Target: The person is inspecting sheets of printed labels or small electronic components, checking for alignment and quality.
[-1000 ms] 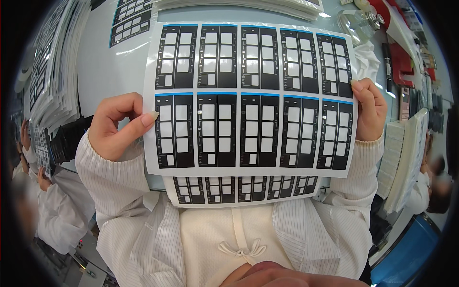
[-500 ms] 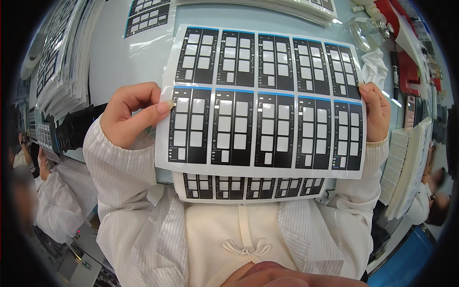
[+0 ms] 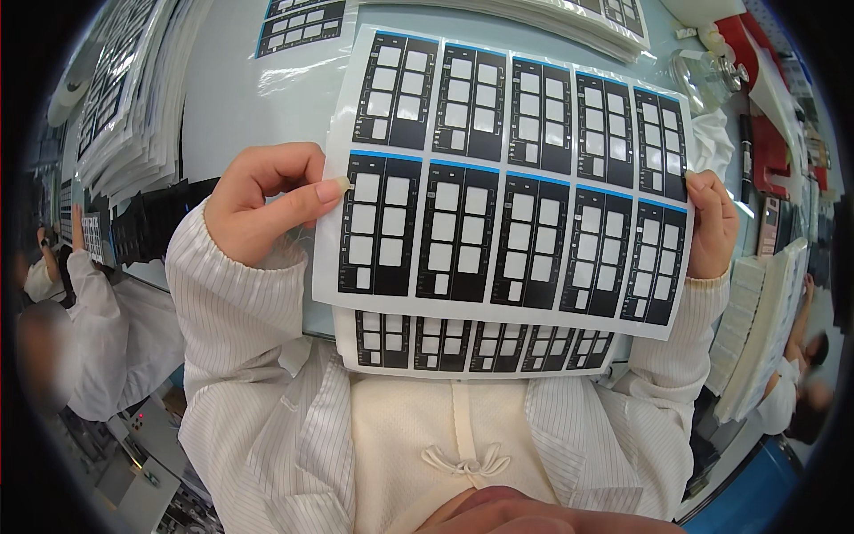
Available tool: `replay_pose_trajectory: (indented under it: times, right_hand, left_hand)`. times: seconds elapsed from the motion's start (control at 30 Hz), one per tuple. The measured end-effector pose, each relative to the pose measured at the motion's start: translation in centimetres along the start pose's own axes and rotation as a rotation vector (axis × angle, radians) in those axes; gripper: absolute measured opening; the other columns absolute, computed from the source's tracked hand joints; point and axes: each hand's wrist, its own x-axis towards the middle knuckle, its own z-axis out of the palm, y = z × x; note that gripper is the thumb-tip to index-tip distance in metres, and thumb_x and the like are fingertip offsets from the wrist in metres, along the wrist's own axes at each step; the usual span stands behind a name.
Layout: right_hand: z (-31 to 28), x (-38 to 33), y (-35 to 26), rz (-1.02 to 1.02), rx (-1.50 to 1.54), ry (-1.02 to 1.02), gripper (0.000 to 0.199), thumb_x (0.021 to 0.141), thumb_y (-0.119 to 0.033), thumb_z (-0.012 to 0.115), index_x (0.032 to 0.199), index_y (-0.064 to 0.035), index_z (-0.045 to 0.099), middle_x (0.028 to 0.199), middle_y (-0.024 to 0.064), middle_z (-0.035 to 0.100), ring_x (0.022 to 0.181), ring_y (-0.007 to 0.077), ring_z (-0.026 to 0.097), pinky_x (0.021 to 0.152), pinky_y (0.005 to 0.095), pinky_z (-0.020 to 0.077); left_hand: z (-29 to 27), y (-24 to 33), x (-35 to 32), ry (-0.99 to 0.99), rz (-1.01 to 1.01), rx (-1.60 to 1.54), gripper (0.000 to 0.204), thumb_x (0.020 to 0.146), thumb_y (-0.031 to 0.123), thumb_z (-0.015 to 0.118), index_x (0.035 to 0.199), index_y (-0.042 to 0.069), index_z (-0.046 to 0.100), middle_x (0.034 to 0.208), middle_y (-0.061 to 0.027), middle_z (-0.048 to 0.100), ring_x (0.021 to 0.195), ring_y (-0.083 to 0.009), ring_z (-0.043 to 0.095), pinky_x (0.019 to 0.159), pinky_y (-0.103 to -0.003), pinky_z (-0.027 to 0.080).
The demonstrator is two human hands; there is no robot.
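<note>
Stretched between my two hands is a white sheet of printed panel labels [image 3: 498,169], with two rows of black rectangles, blue top edges and pale windows. My left hand [image 3: 271,200] pinches its left edge between thumb and fingers. On the right edge, my right hand [image 3: 709,218] grips with the thumb on top, its other fingers partly hidden behind. The sheet is raised and slants down toward the right. Beneath it, nearer my body, lie more printed sheets [image 3: 445,367], mostly covered by the held one.
Tall stacks of sheets [image 3: 147,116] stand at the left; another stack [image 3: 569,27] is at the far side. A glass jar [image 3: 703,71], crumpled white tissue [image 3: 712,138] and black pen [image 3: 745,147] sit far right. White trays [image 3: 756,320] are at right. Co-workers [image 3: 116,347] sit alongside.
The held sheet and both hands have shifted slightly right in the picture, and the sheet slants more, its left side higher. Both hands keep their hold.
</note>
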Motion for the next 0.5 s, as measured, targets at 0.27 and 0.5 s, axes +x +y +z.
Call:
replay_pose_trajectory:
  times: [0.27,0.5]
  right_hand:
    - [-0.23,0.03,0.06,-0.034,-0.013,-0.01,0.016,0.085,-0.011,0.051,0.072,-0.0032,0.052,0.061,-0.0038,0.05,0.051,0.0005,0.039,0.048,0.0147,0.0297]
    - [0.16,-0.17,-0.04,-0.037,0.01,0.037,0.015,0.085,-0.011,0.052,0.072,-0.0025,0.053,0.063,-0.0031,0.052,0.052,0.0009,0.041,0.05,0.0146,0.0316]
  left_hand:
    - [-0.13,0.01,0.01,-0.016,0.022,-0.022,0.028,0.082,0.023,0.058,0.063,0.004,0.048,0.058,0.0005,0.049,0.054,-0.0066,0.04,0.053,-0.022,0.034]
    - [-0.3,-0.39,0.02,0.014,0.053,-0.131,0.025,0.084,0.023,0.056,0.066,0.006,0.049,0.059,0.0023,0.049,0.052,-0.0042,0.038,0.052,-0.019,0.031]
